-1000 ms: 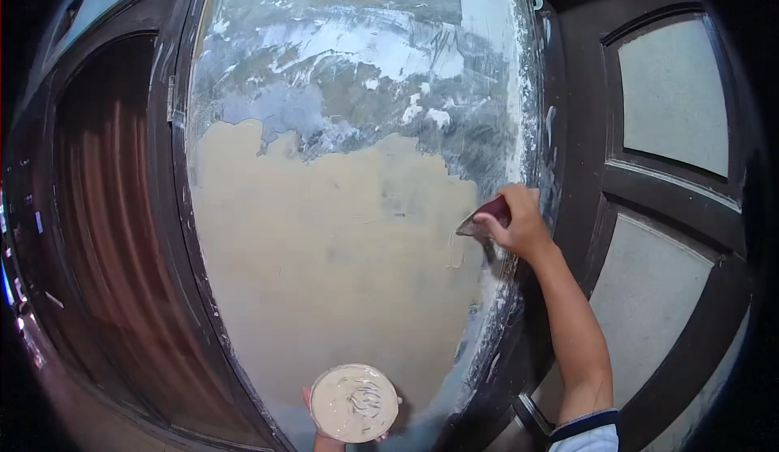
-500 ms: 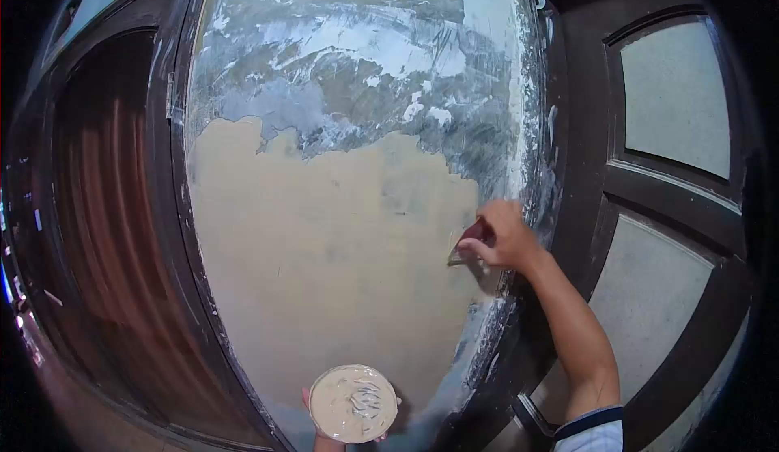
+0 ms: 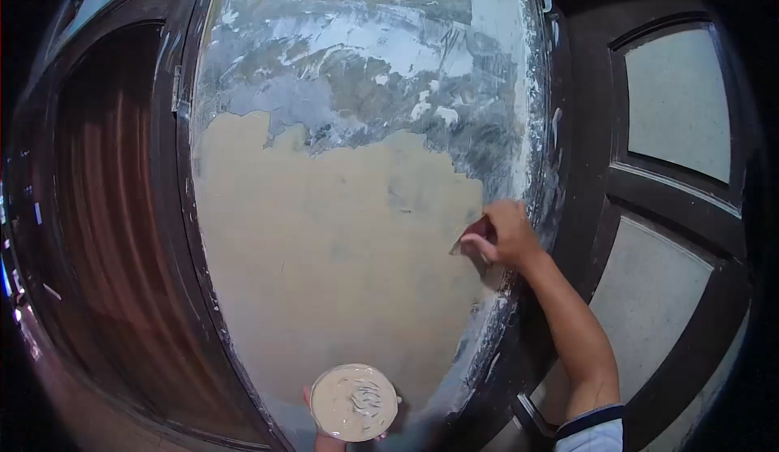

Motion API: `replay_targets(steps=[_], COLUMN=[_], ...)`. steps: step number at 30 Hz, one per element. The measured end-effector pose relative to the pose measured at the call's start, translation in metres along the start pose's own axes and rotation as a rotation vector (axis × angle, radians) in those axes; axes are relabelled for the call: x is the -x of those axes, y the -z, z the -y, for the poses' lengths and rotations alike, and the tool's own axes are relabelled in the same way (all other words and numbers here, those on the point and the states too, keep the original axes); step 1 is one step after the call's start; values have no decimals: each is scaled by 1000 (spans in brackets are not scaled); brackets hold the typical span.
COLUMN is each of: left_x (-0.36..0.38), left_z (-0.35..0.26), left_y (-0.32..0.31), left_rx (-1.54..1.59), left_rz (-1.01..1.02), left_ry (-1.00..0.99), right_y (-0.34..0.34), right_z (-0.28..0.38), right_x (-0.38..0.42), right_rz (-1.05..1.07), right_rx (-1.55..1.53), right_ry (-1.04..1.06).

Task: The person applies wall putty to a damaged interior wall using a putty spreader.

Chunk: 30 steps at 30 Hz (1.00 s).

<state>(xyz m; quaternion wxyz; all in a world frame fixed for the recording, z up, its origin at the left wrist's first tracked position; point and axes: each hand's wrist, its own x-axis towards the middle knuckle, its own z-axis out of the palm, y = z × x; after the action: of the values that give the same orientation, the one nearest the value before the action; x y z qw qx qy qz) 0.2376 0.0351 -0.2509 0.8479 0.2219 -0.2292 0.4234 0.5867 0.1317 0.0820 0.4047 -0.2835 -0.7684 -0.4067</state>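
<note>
Since a second ago the right hand (image 3: 505, 237) has slid a little leftward and down along the wall's right margin, carrying its tool with it; the dish below has hardly shifted. Item, nearest: round dish of cream filler (image 3: 354, 402), at the bottom edge of the view, borne flat from beneath by the left hand (image 3: 329, 438), of which only fingertips at the rim and a bit of wrist show, so the closure of that hold cannot be told; it appears kept level and low so the wet paste stays put and within reach. Item, next: right hand, fingers closed firmly round the dark red handle of a putty knife (image 3: 471, 243), forearm rising from a white sleeve with dark cuff (image 3: 591, 431). Knife's long axis runs roughly level, handle to the right inside the fist, blade pointing left and slightly down, its flat seemingly pressed against the plaster at the edge of the cream coat, a pose suited to spreading. Item, beyond: wall panel (image 3: 341, 233), lower part covered in smooth cream coat, upper part bare grey with white scrapes. Item, flanking: dark wooden door frame (image 3: 174, 208) left, dark panelled door (image 3: 649, 184) right.
</note>
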Motion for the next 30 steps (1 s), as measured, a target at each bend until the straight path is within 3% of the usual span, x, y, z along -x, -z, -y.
replay_targets(steps=[1, 4, 5, 6, 8, 10, 12, 13, 15, 16, 18, 20, 23, 26, 27, 28, 30], left_x=[0, 0, 3, 6, 13, 13, 11, 11, 12, 13, 16, 17, 13, 11, 13, 14, 16], left_z=[-1, -1, -1, -1, -1, -2, -2, 0, 0, -1, -2, -3, -2, 2, 2, 1, 1], left_y=[-1, -4, 0, 3, 11, 10, 2, 1, 1, 0, -3, -6, -9, -9, -11, -12, -13], left_rx=[9, 38, 47, 56, 75, 90, 59, 59, 60, 59, 42, 25, 3, 63, 75, 75, 84], left_rz=[4, -5, -43, -81, -123, -167, -88, -89, -66, -67, -60, -50, -35, -10, -43, -46, -51], left_ry=[13, 15, -3, -22, -58, -95, -11, -13, -6, -5, -2, -1, 20, -3, 1, 0, -25], right_y=[6, 10, 17, 11, -3, 3, -1, 2, 11, 8, -2, -9, -9, -3, -1, -2, -11], right_z=[-3, -9, 5, 9, 13, 9, -1, 0, 1, 1, 11, 14, 3, 5, 9, 16, 23], right_x=[-8, -12, -9, 1, 13, -1, -11, -11, -10, 2, 16, 20, 0, 4, 11, 15, 29], right_rz=[-45, -184, 8, 9, 215, 242, -187, -187, -116, 123, 254, 242, -144, -138, 104, -1, 235], right_rx=[44, -36, -174, -174, 10, -57, 54, 51, -85, -226, -106, -17, -30, -78, -442, -107, 28], right_ry=[-124, -211, -235, -235, 156, 12, -76, -75, -193, -192, 159, 229, -167, -276, -390, 57, 137])
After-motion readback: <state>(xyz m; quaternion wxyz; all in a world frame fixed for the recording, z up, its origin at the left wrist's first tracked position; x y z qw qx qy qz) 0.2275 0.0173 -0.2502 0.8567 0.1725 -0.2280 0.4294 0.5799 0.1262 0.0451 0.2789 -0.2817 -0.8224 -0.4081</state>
